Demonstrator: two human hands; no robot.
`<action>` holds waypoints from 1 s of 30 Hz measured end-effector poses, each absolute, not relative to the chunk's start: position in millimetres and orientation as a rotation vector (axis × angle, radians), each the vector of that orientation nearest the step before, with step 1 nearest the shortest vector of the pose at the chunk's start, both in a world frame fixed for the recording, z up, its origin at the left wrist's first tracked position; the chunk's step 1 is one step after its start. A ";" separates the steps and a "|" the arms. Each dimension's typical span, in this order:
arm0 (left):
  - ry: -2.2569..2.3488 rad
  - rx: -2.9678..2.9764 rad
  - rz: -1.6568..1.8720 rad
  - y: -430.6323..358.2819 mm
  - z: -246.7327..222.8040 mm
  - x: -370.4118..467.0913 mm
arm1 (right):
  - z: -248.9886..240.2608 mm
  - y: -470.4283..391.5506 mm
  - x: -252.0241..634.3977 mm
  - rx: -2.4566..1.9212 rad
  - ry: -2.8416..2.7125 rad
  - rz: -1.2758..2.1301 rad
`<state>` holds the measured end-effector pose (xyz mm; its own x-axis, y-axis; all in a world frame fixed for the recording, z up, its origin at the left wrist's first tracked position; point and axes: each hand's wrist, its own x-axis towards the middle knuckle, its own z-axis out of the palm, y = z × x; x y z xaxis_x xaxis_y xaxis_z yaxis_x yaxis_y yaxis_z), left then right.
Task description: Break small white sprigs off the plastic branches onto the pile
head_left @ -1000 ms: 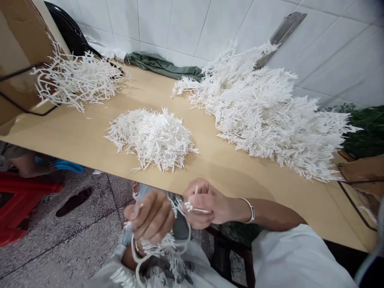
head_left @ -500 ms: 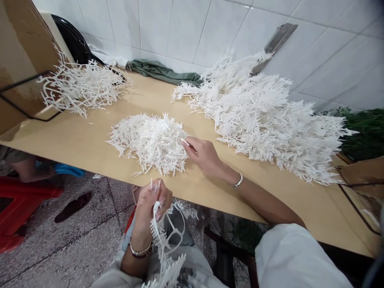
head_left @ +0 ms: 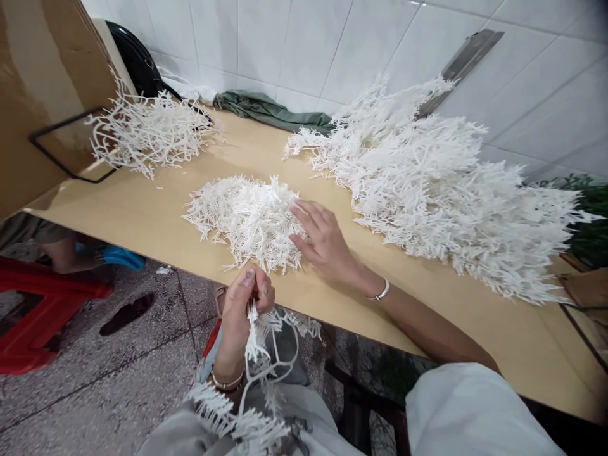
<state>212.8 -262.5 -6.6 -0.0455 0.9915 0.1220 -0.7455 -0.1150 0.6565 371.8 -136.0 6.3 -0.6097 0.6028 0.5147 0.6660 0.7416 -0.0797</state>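
My left hand (head_left: 247, 304) is closed at the table's front edge, gripping a white plastic strand with feathery sprigs (head_left: 259, 373) that dangles over my lap. Open, with its fingers spread, my right hand (head_left: 323, 244) touches the right side of a low heap of small white plastic sprigs (head_left: 247, 218). Whether a fingertip pinches any single sprig I cannot tell. Behind and to the right lies a large pile of white branching plastic pieces (head_left: 427, 190). Another pile, of bare white stems (head_left: 152, 133), sits at the far left.
The wooden table (head_left: 156, 218) backs onto a white tiled wall. A green cloth (head_left: 270, 113) lies along the wall. At left stand a cardboard box (head_left: 42, 95) and a red stool (head_left: 42, 310); green foliage (head_left: 591, 228) is at far right. Part of another person's leg (head_left: 61, 250) shows beyond the table.
My right hand has opened from a pinch at the heap's right edge. My left hand has risen slightly toward the heap, and its dangling strand has swung. The view has shifted a little.
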 end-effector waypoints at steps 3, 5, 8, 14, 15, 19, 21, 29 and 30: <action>0.449 0.653 1.608 -263.7 -8.2 214.4 | -0.2 -137.3 370.9 -0.981 -2.497 -0.126; 0.415 0.657 1.652 -264.3 -9.9 214.9 | -4.8 -135.0 371.9 -0.948 -2.531 -0.154; 0.352 0.673 1.682 -264.0 -12.2 213.8 | -11.1 -128.7 374.1 -0.873 -2.656 -0.115; 0.203 0.618 1.669 -263.1 -5.5 211.0 | 2.8 -135.3 372.7 -0.781 -2.456 0.006; 0.184 0.594 1.681 -263.4 -2.6 210.9 | 9.7 -142.4 371.3 -0.762 -2.369 0.030; 0.159 0.509 1.773 -266.2 9.8 210.9 | 35.0 -187.5 364.9 -0.560 -2.117 0.200; 0.222 0.512 1.813 -269.1 15.7 211.6 | 41.6 -213.2 362.8 -0.453 -2.195 0.325; 0.532 0.906 1.741 -282.1 31.5 218.3 | 46.6 -254.3 359.4 -0.610 -2.363 0.960; 0.572 0.953 1.741 -283.0 33.0 218.7 | 46.6 -253.6 358.3 -0.635 -2.335 0.972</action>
